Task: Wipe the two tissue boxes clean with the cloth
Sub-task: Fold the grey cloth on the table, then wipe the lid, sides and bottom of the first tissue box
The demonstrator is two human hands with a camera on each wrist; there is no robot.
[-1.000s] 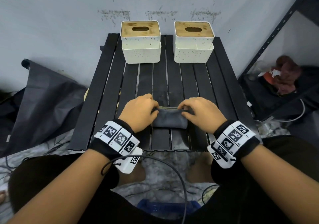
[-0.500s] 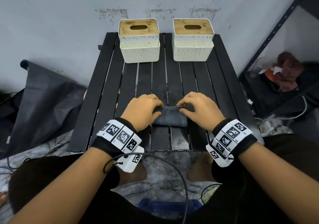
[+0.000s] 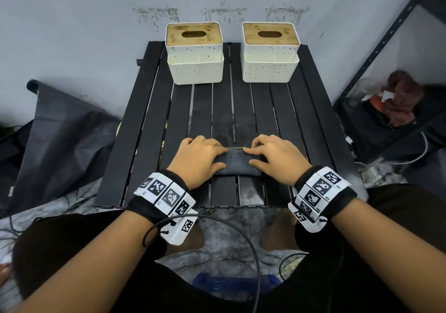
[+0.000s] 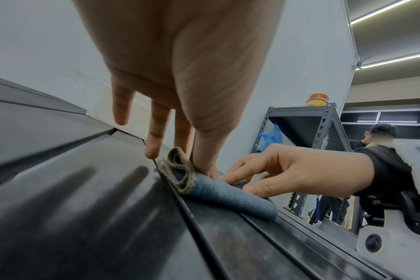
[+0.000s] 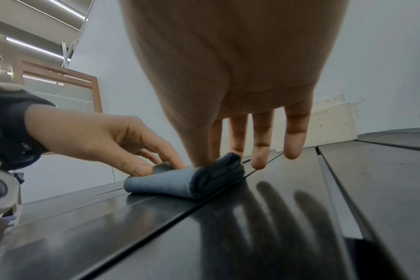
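Note:
Two cream tissue boxes with wooden lids stand at the far end of the black slatted table (image 3: 144, 131): the left box (image 3: 194, 54) and the right box (image 3: 270, 54). A folded blue-grey cloth (image 3: 237, 162) lies near the table's front edge. My left hand (image 3: 217, 156) presses its left end with thumb and forefinger, the other fingers straight (image 4: 153, 147) and touching the table past the cloth (image 4: 228, 195). My right hand (image 3: 252, 156) presses the right end the same way, thumb on the cloth (image 5: 175, 181). A corner of the right box (image 5: 324, 121) shows beyond my fingers.
The wall stands right behind the boxes. A black bag (image 3: 60, 131) slumps left of the table. A dark metal shelf (image 3: 386, 47) with reddish fabric (image 3: 403, 98) stands on the right. Cables lie on the floor. Another person (image 4: 377, 144) is in the background.
Both hands brought the raised cloth edge over and down; the cloth now lies folded flat under my thumbs and forefingers. The boxes have not moved.

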